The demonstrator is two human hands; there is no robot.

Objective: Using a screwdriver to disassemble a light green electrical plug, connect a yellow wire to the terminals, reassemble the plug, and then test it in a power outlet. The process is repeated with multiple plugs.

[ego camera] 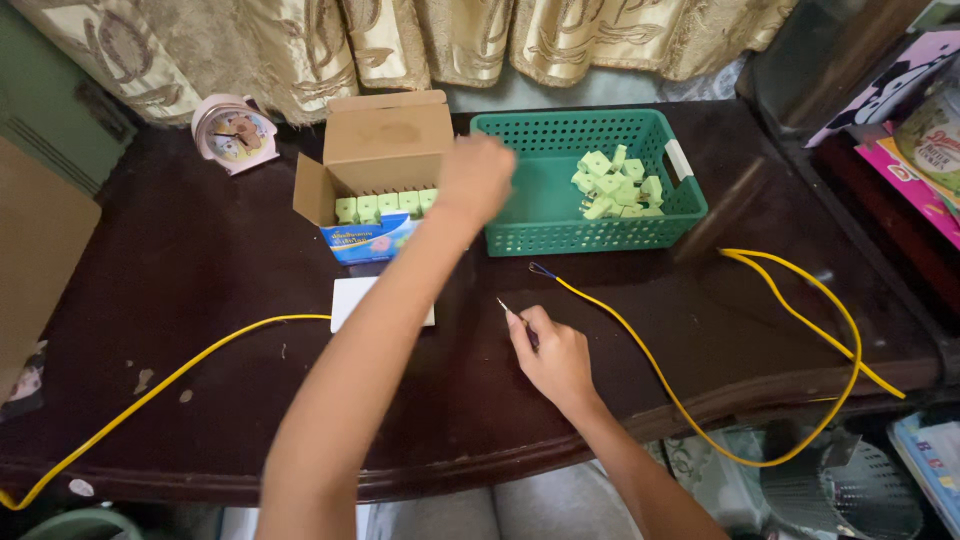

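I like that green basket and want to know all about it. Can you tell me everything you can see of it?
The green basket is a rectangular tray that looks like plastic, with lattice walls full of small holes and a cut-out handle at its right end. It sits upright at the back of the dark wooden table, right of the cardboard box. A pile of pale green plugs lies in its right half; the rest of its floor is bare. The left hand hovers by its left edge, blurred.

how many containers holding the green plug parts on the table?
2. An open cardboard box at back centre-left, with a row along its front, and a green plastic basket to its right, with a loose pile at its right end. The left hand may hide more.
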